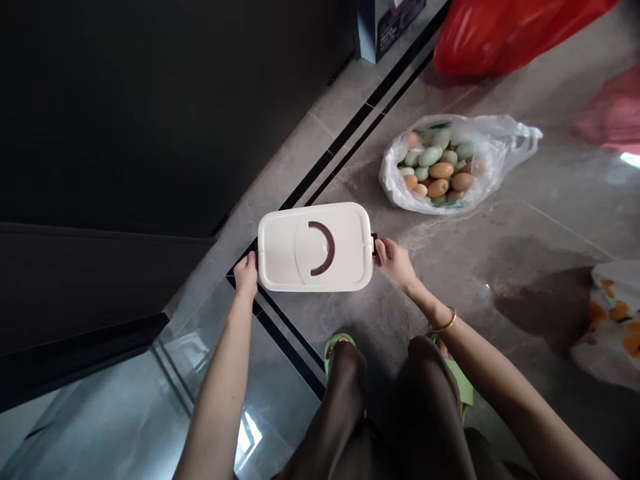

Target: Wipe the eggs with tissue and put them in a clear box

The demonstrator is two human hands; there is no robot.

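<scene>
Knees in dark trousers (380,413) down at the bottom edge, green sandals (337,343) peeking out beneath, both bare forearms stretched forward over the grey floor (500,253). Left hand (246,275) clamped on the near-left end of the white lidded box (316,247), fingers curled round the edge, apparently on a dark side latch. Right hand (395,261) doing the same at the opposite end, fingers closed on the brown clip there, gold bangle (445,325) on that wrist. Box held level between the two hands, just above or resting on the floor beside the dark cabinet front (125,133); cannot tell which. Lid shut, brown curved handle (323,248) folded flat on top. Hard moulded plastic by the look of it, stiff, smooth and a little slippery, so best gripped at the end clips or by that top handle; weight unknown with the contents hidden. Clear bag of eggs (440,167), green and brown, sitting open well beyond the right hand, fragile stuff. Red bag (500,33) farther back, printed bag (610,320) off to the right
</scene>
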